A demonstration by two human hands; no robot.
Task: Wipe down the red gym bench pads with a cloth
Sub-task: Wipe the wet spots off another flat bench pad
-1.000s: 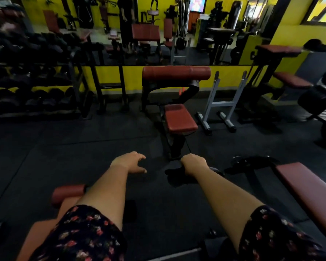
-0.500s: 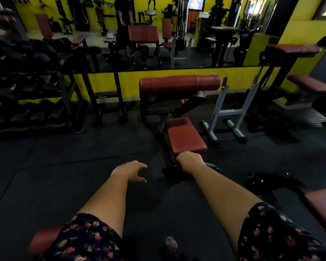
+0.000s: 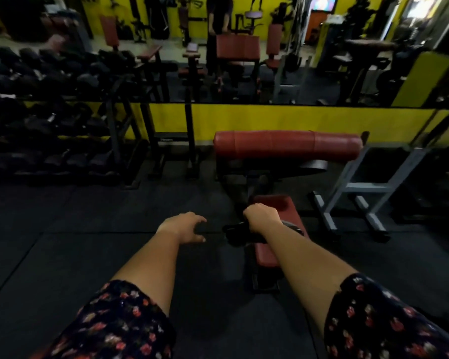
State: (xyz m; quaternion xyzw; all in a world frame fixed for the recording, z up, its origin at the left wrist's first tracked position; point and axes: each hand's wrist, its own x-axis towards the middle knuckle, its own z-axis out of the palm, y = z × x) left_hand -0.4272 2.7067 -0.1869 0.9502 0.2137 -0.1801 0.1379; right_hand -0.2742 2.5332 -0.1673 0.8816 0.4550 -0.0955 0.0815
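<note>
Rubber flooring (image 3: 62, 242) surrounds the red seat pad (image 3: 266, 255). Your right hand (image 3: 261, 216) grips a dark cloth (image 3: 235, 234) over it (poised for wiping); your left hand (image 3: 183, 226) hangs relaxed beside.

Arm pad (image 3: 287, 145) behind seat pad (image 3: 288, 206), dumbbell rack (image 3: 49, 120) left

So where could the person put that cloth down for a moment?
The floor mat is bare from the left hand out to the dumbbell rack. The red seat pad shows a bare strip beyond the right hand. It is crowded to the right, around the feet of the grey stand.
</note>
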